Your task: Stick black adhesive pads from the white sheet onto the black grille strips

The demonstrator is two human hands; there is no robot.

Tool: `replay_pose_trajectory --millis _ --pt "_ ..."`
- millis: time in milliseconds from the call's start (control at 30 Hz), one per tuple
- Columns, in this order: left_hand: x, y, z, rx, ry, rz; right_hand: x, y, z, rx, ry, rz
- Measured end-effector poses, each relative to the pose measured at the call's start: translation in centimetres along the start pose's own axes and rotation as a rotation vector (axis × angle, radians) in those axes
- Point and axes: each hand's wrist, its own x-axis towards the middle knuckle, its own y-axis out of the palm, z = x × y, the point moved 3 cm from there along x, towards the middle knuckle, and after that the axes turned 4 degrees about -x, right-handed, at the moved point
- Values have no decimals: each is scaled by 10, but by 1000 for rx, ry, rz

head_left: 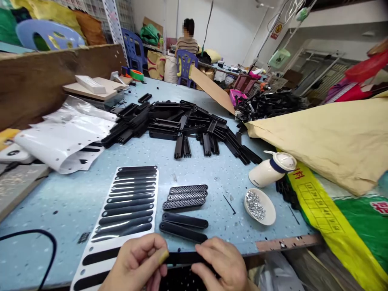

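From the head, a black strip (183,258) sits at 6 o'clock, by the table (220,228) edge, its long way running 9 to 3. The left hand's (141,258) fingers pinch its 9 o'clock end; the right hand's (222,260) fingers hold the 3 o'clock end. Both touch it. It looks thin and dark.

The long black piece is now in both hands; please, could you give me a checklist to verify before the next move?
1. Long black piece held by left hand and right hand: ok.
2. Its underside clean: cannot tell, hidden from view.
3. White sheet bears black strips: ok.
4. Two smooth bars lie apart from three textured bars: ok.
5. Silver pieces inside white bowl: ok.
6. Thin black rod put away: not ok, lies on the table.
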Motion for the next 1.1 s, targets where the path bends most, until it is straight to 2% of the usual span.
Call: replay_pose_trajectory --millis 100,167,233,300,400,500,600,700,800,967,1100 --pt "3 -10 -7 151 164 -135 -3 -9 -5 -6 8 -25" --pt "4 -22 -14 350 380 -289 -7 -12 -9 31 95 -11" --pt "6 -33 -22 579 604 -397 -12 -11 -14 99 207 62" --pt "13 -38 -26 784 773 -408 -17 -7 -17 156 293 130" --pt "25 -36 -26 962 915 -358 -18 0 -21 187 386 137" --pt "32 -30 -24 1036 974 -321 -12 1 -25 218 434 85" --pt "31 -25 -21 1055 996 -308 -5 -9 -32 246 447 49" --pt "28 -22 -19 1036 974 -290 2 -19 -44 223 450 -14" --pt "29 -24 -19 1012 940 -271 11 -18 -60 196 436 -82" --pt "46 -40 -28 1048 983 -411 32 -2 -79 177 400 -46" --pt "65 -46 -36 1112 995 -344 45 7 -83 151 411 15"
